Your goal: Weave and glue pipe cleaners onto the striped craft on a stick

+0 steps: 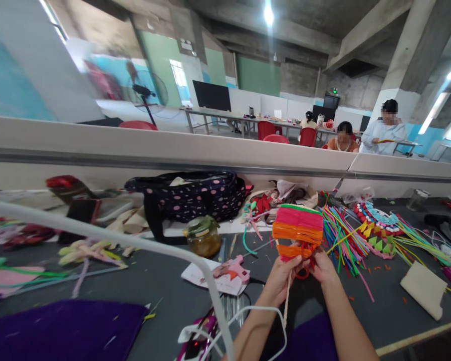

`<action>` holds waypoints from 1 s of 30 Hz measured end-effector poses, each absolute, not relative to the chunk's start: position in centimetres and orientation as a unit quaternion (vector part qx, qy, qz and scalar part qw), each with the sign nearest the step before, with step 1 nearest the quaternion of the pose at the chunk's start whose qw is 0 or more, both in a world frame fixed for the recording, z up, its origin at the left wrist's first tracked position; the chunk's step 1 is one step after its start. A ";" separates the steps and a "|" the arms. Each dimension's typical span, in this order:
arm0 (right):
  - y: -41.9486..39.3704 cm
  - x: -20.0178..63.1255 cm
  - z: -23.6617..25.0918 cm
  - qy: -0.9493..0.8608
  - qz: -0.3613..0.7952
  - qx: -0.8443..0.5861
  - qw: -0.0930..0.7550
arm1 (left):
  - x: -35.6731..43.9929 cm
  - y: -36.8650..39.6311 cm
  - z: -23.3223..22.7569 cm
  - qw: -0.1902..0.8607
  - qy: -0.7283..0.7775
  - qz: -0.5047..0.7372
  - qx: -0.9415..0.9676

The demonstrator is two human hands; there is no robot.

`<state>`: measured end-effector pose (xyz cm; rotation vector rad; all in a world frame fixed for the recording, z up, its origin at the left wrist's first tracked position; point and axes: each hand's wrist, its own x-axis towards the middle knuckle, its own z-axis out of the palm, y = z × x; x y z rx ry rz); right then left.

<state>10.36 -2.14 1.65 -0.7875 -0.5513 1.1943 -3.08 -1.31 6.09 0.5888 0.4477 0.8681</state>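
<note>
Both hands (302, 268) grip striped woven piece (298, 231) above grey table (161, 286).

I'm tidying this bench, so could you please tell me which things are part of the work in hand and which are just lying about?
In hand:
woven pink-and-orange straw piece, held by left hand and right hand
loose coloured straws

Lying about:
polka-dot bag
glass jar
pink glue gun
purple cloth

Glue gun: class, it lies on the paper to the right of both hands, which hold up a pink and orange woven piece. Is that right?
Not quite. In the head view the glue gun lies on the paper to the left of the hands, not the right. The left hand and right hand do hold up the pink and orange woven piece.
</note>
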 end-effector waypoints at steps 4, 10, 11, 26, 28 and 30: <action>-2.5 9.9 2.4 -0.230 0.552 -0.346 0.723 | -3.0 -1.2 6.0 0.842 0.206 0.410 0.284; -2.9 9.7 3.5 -0.234 0.539 -0.384 0.712 | -2.9 -0.7 6.1 0.835 0.199 0.431 0.279; -3.0 9.8 3.6 -0.247 0.515 -0.401 0.716 | -3.0 -0.6 6.1 0.832 0.202 0.436 0.276; -4.8 8.3 7.1 -0.540 0.060 -0.615 0.572 | -3.2 -0.3 5.6 0.806 0.236 0.474 0.264; -4.5 8.3 7.1 -0.551 0.048 -0.625 0.551 | -3.1 -0.4 5.4 0.803 0.237 0.475 0.269; -4.4 8.4 7.3 -0.565 0.024 -0.643 0.516 | -3.1 -0.4 5.2 0.800 0.242 0.477 0.272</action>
